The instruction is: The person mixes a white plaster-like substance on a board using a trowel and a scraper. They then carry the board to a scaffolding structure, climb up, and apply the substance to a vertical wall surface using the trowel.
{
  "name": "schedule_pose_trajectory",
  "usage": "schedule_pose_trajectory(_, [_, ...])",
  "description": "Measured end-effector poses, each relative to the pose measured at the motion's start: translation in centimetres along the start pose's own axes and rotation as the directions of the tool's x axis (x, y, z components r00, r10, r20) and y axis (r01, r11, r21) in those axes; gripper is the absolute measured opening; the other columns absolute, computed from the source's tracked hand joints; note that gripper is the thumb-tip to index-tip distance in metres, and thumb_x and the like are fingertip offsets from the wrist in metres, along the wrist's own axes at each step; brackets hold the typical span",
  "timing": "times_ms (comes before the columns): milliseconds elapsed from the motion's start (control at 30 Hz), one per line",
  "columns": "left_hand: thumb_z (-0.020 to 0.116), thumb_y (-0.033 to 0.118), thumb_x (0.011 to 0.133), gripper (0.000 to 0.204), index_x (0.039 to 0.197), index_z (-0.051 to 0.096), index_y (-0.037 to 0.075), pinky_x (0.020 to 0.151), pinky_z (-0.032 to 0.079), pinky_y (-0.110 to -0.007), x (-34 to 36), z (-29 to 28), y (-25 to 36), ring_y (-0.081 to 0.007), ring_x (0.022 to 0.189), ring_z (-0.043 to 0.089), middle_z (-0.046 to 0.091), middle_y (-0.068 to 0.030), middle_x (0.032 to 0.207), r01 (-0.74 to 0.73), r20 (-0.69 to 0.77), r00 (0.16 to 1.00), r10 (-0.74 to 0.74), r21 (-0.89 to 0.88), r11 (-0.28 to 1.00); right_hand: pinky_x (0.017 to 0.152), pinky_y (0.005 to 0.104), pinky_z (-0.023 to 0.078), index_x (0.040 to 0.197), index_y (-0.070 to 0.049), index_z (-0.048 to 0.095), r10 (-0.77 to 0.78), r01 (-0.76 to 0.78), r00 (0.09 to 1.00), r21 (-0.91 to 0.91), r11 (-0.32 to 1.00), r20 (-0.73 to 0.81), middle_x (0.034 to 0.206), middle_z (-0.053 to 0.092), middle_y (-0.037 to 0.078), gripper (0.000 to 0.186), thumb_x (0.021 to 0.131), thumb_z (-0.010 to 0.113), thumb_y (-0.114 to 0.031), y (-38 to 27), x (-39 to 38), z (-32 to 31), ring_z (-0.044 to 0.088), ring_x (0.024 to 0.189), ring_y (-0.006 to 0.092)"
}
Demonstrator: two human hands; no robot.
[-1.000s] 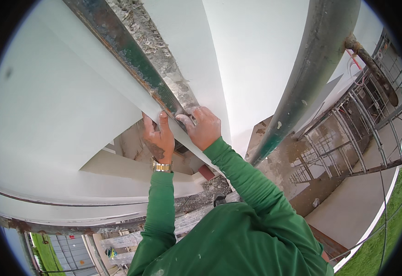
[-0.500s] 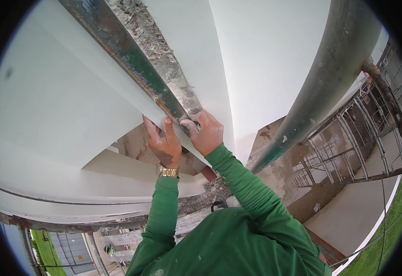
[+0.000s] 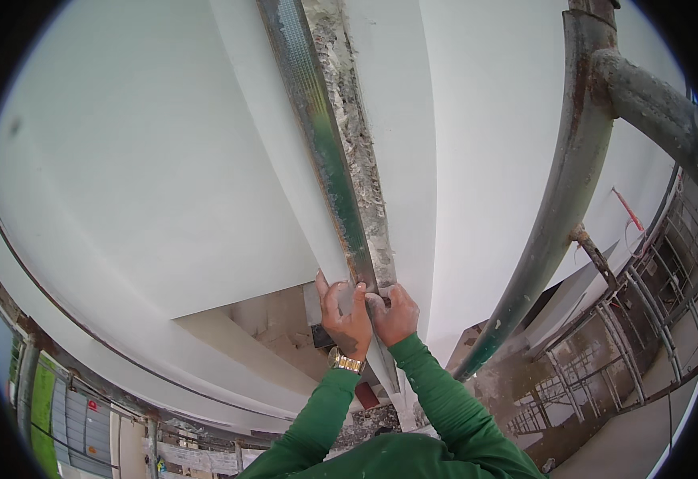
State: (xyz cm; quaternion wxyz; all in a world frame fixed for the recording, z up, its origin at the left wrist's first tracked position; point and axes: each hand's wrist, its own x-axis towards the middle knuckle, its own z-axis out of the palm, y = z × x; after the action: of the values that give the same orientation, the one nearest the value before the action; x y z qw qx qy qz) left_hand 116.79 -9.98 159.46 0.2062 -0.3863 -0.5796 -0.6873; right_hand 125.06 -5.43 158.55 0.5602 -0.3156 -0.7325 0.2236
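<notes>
A long metal bar, patchy green and rusted along an edge, runs down between white walls beside a rough plaster groove. At its lower end, my left hand has its fingers apart and pointing up, the thumb against the bar and the fingertips at the white edge. A gold-coloured watch is on that wrist. My right hand, dusted white, is curled on the bar just right of the left thumb; part of its grip is hidden.
A thick steel scaffold tube with a branching joint curves down close on the right. Scaffold frames stand beyond it over a stained floor. A recessed opening lies left of my hands. More rails and posts line the lower left.
The view has swung, so the bar looks more upright and my hands sit lower and further right. More of the scaffold tube's joint shows. Both hands remain at the bar's lower end.
</notes>
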Motion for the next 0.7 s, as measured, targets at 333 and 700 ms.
schedule_pose_trajectory(333, [0.077,0.013,0.081,0.029,0.104,0.062,0.001,0.097,0.047,-0.047,0.3,-0.7,1.6,-0.0462,0.126,0.051,0.052,-0.0349,0.132,-0.075,0.026,0.997,0.074,0.043,0.996,0.061,0.0437,0.049,0.079,-0.003,0.059,-0.026,0.027,0.999,0.026,0.999,-0.034,0.075,0.059,0.014,0.02,0.081,0.074,-0.017,0.0,-0.1,-0.3,0.061,0.068,0.0363])
schedule_pose_trajectory(700, [0.078,0.007,0.078,0.025,0.099,0.066,0.001,0.084,0.055,-0.042,0.8,-2.3,-1.9,-0.0433,0.109,0.065,0.056,-0.0335,0.129,-0.249,0.068,0.968,0.242,0.126,0.96,0.063,0.0453,0.05,0.078,-0.005,0.062,-0.045,0.047,0.998,0.035,0.998,-0.036,0.078,0.062,0.013,0.02,0.085,0.07,-0.021,-0.2,-1.6,1.2,0.063,0.073,0.036])
